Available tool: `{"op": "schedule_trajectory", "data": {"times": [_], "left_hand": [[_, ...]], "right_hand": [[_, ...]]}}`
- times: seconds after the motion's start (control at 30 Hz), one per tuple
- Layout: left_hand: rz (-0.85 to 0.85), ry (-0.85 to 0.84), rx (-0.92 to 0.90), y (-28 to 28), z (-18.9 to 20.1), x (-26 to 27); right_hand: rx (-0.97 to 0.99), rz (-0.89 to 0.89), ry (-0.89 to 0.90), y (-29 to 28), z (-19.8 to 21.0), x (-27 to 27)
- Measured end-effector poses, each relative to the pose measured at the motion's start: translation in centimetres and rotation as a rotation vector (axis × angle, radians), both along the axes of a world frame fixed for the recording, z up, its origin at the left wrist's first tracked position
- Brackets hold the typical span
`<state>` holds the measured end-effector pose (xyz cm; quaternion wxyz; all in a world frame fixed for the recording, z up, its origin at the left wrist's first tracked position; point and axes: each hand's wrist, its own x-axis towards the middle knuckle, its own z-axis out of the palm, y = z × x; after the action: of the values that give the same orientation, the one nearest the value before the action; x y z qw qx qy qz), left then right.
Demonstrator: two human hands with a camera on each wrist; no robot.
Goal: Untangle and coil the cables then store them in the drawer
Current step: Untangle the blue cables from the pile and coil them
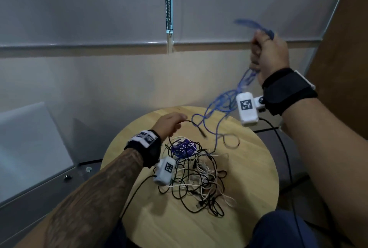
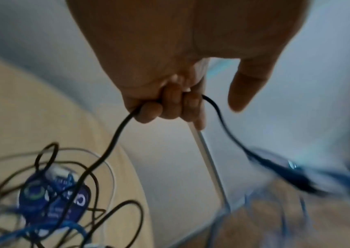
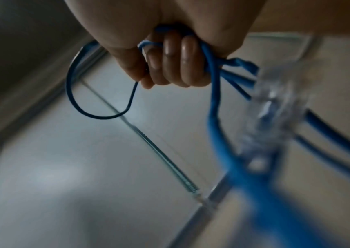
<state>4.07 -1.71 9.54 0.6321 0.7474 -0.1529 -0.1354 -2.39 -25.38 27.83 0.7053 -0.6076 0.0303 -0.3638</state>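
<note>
A tangle of black and white cables (image 1: 197, 178) lies on the round wooden table (image 1: 249, 218), over a flat blue round object (image 1: 184, 148). My left hand (image 1: 171, 124) (image 2: 169, 104), low over the table's far side, grips a black cable (image 2: 114, 139) whose plug end (image 1: 202, 133) hangs free to the right. My right hand (image 1: 266, 52) (image 3: 169, 67) is raised high at the right and grips several loops of a blue cable (image 3: 214, 87). The blue cable (image 1: 225, 104) trails down from it to the table and into the tangle. A clear plug (image 3: 273, 107) dangles blurred by the right hand.
A grey cabinet (image 1: 29, 148) stands at the left below table height. Grey blinds and a wall (image 1: 99, 18) lie behind the table. A brown panel (image 1: 342, 48) rises at the right. Thin black wrist-camera leads (image 1: 284, 158) hang past the table's right edge.
</note>
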Motion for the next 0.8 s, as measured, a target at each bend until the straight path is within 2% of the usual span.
{"op": "schedule_trajectory", "data": {"times": [0.07,0.1,0.17,0.23,0.33,0.37,0.47,0.57,0.6,0.67,0.73,0.8], "left_hand": [[0.095,0.184,-0.217,1.5,-0.7,1.0],[0.191,0.207,-0.255,2.1,-1.2,1.7],[0.362,0.185,-0.210,3.1,-2.2,2.7],[0.378,0.109,-0.005,3.4,-2.8,3.3],[0.242,-0.061,0.471,2.8,-3.0,2.9],[0.207,-0.134,0.515,2.1,-2.8,2.5],[0.022,-0.270,0.348,-0.8,-0.6,0.2],[-0.305,-0.172,0.102,-4.3,0.6,-1.8],[-0.356,-0.167,0.041,-5.0,0.8,-2.2],[-0.327,-0.175,-0.066,-5.6,1.2,-2.7],[-0.206,-0.065,-0.197,-5.4,1.8,-2.7],[-0.069,0.020,-0.203,-4.7,1.9,-2.2]], "right_hand": [[-0.211,-0.130,0.088,-1.6,-1.4,0.2],[-0.285,-0.166,0.136,-2.2,-2.2,0.3],[-0.339,-0.176,0.236,-2.8,-3.7,0.3],[-0.248,-0.103,0.259,-2.5,-4.8,0.4],[-0.035,0.055,0.180,-1.0,-5.2,0.4],[0.027,0.119,0.155,-0.3,-5.1,0.4],[0.158,0.300,0.122,1.6,-4.4,0.6],[0.218,0.401,0.102,3.5,-2.9,0.6],[0.219,0.419,0.101,3.8,-2.5,0.7],[0.123,0.434,0.153,4.1,-2.5,0.7],[-0.068,0.413,0.280,3.8,-3.4,0.7],[-0.229,0.328,0.409,3.3,-4.5,0.7]]}}
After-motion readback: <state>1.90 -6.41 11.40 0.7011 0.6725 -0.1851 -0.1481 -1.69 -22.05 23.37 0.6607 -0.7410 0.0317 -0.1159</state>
